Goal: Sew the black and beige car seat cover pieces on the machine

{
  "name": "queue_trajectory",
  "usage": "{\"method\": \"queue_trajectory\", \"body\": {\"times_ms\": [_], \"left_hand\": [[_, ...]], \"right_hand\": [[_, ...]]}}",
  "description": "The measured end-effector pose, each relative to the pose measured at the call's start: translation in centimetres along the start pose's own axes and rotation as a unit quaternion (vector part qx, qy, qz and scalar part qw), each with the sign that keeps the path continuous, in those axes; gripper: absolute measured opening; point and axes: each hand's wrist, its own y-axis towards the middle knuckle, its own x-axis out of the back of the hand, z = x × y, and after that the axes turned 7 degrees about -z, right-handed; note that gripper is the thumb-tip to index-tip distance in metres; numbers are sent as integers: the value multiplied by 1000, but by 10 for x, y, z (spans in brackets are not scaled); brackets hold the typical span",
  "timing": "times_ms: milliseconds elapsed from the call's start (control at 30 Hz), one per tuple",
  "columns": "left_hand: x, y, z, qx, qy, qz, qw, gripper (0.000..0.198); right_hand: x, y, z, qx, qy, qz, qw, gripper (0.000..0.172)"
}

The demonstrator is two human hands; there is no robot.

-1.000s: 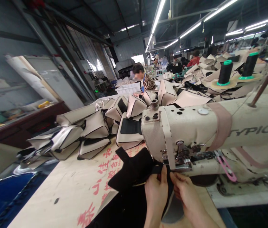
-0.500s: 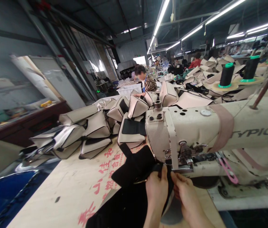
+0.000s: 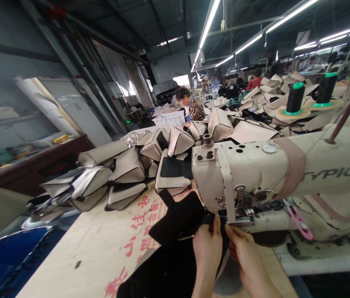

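"Where do we have the black fabric panel [image 3: 165, 269]?"

"We have it on the plywood tabletop [image 3: 57, 252], reaching up to the needle end of the sewing machine [image 3: 252, 165]. We can't tell whether its edge lies under the presser foot."

"And our fingers?"

"Our left hand [image 3: 207, 244] has thumb and fingers closed on the panel. Just beside it, our right hand [image 3: 240, 244] pinches the panel's right edge between thumb and bent fingers, with hardly any gap."

"What else is near us?"

"Beige bags [image 3: 127, 165] with black edging heaped beyond the panel, pink-handled snips [image 3: 300, 224] below the machine's arm, and two black thread cones [image 3: 295, 99] behind it."
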Motion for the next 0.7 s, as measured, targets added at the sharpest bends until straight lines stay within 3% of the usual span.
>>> {"method": "queue_trajectory", "body": {"times_ms": [700], "left_hand": [[0, 3, 0, 3, 1, -7, 1000, 31]], "right_hand": [[-1, 7, -8, 37, -35, -32, 998, 54]]}}
